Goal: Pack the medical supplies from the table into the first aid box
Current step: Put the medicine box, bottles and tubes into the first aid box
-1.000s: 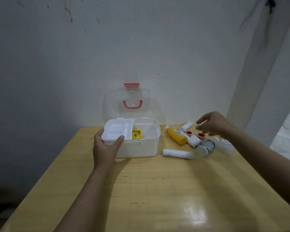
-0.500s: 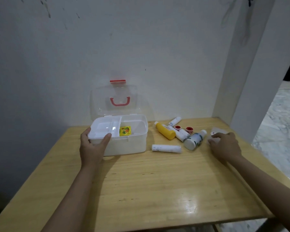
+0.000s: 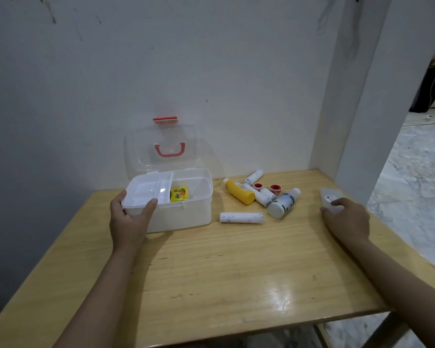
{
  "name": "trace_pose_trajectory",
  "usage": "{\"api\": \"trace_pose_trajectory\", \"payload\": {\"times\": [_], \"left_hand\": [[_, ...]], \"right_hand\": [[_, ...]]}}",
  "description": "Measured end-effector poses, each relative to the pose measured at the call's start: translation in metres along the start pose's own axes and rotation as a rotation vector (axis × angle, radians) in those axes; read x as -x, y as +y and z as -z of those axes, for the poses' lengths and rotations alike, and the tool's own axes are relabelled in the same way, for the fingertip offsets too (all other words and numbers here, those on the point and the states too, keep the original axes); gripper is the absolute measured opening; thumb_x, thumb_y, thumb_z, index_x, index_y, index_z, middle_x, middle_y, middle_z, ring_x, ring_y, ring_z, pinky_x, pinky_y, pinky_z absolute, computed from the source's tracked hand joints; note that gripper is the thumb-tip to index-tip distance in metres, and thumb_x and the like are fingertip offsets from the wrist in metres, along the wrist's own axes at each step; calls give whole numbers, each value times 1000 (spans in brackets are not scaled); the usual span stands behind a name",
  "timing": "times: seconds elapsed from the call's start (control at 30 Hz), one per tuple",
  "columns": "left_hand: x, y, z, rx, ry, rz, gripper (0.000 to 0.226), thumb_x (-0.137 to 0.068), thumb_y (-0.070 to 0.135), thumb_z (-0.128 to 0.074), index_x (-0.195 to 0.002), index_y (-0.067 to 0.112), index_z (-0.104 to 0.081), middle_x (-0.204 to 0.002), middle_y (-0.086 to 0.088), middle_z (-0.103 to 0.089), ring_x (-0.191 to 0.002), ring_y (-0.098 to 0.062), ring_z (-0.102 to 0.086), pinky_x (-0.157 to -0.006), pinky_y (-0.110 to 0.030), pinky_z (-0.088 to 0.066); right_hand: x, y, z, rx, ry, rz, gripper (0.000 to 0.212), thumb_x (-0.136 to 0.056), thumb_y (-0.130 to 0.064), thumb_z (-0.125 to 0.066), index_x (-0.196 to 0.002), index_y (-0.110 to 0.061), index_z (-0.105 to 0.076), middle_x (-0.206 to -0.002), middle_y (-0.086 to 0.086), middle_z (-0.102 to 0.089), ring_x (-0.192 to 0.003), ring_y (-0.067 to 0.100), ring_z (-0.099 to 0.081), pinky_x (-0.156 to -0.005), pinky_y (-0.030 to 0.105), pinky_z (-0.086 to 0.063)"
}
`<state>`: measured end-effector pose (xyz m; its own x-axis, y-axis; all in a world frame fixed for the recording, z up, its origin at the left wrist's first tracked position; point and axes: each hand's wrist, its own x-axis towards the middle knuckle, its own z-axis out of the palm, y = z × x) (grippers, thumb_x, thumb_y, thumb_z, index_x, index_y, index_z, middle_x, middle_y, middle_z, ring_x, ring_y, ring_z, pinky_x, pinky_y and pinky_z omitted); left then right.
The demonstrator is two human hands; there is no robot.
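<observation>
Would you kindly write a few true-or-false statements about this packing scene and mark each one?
1. The clear lid of the white plastic first aid box stands open. True.
2. The left hand grips the box's front left corner. True.
3. The yellow bottle lies inside the box. False: it lies on the wooden table.
4. The right hand holds the white tube. False: it rests on a flat pale packet; the tube lies apart.

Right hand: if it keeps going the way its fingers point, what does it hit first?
The right hand points up-left toward the wall, and its fingers already rest on the flat translucent packet. That comes first. Beyond it is bare table, then probably the wall; depth is unclear.
</observation>
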<state>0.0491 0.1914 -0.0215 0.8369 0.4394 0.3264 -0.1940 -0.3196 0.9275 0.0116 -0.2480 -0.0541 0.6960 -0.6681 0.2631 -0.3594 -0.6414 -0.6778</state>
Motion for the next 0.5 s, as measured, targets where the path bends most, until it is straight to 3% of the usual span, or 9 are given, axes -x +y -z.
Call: {"api": "trace_pose_trajectory", "payload": {"times": [0.17,0.27,0.37,0.5], "left_hand": [[0,-1,1,6,-1,1,74,-76,31,-75,-137,15,-36,-137,-9,-45,-119,-25,-49,-80,-29,-48],[0,-1,0,17,-2,3,74,-76,31,-75,-137,15,-36,-137,-9,-46,-117,-24,-49,-80,-30,-49],[0,0,0,32,-6,5,74,-76,30,-75,-137,15,-36,-137,-8,-46,-112,-17,-47,-78,-26,-47],[-1,-1,1,35,-18,24,76,-74,31,-76,-137,16,-36,-137,-7,-46,-114,-20,-48,-81,-30,-49]], "right_hand": [[9,-16,13,-243,151,43,31,-77,-30,-72,-101,-10,-70,-113,19,-65,-109,33,-57,-93,37,-43],[16,-45,19,-392,179,158,26,-78,-28,-74,-98,-11,-70,-110,13,-68,-104,27,-60,-79,26,-44],[27,-85,22,-572,127,242,18,-78,-21,-74,-94,-13,-71,-105,6,-68,-100,16,-59,-69,8,-42],[41,-137,14,-693,-36,320,10,-76,-12,-73,-85,-16,-71,-105,3,-67,-100,14,-60,-62,5,-46]]}}
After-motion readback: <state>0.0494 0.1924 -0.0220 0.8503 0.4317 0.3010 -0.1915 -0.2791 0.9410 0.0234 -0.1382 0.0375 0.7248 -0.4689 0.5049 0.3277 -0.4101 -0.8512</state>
